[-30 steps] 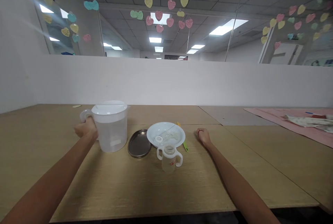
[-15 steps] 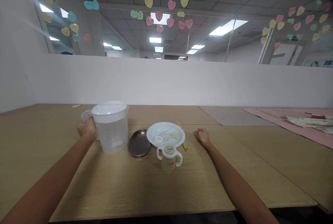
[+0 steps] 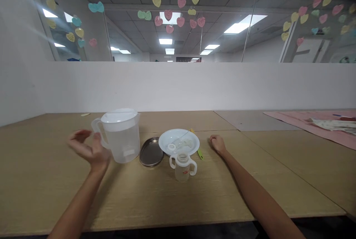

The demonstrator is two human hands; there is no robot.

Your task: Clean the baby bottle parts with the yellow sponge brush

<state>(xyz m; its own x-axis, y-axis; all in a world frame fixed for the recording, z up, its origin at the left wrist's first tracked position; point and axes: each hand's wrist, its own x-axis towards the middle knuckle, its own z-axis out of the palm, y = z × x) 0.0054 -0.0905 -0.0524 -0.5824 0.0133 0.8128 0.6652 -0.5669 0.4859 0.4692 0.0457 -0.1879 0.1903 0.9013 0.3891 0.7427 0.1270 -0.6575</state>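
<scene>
My left hand [image 3: 90,150] is just left of the clear plastic pitcher [image 3: 122,139], off its handle, fingers apart and a little blurred. The pitcher stands upright with a white lid on and what looks like water inside. My right hand [image 3: 217,144] rests on the table as a loose fist, with nothing showing in it. Between the hands, a two-handled baby bottle [image 3: 182,172] stands upright with its mouth uncovered. Behind it is a white bowl [image 3: 178,133] holding a clear bottle part [image 3: 182,145] with a white ring. A green-handled brush [image 3: 200,154] lies partly hidden by the bowl.
An oval metal tray [image 3: 151,152] lies between the pitcher and the bowl. At the far right, a pink cloth [image 3: 292,120] carries some white fabric [image 3: 330,124]. A white wall [image 3: 178,87] with glass above closes off the back of the wooden table [image 3: 133,202].
My left hand has let go of the pitcher's handle and moved left, its fingers opening. The pitcher still stands on the table. My right hand stays as it was; the view has shifted slightly.
</scene>
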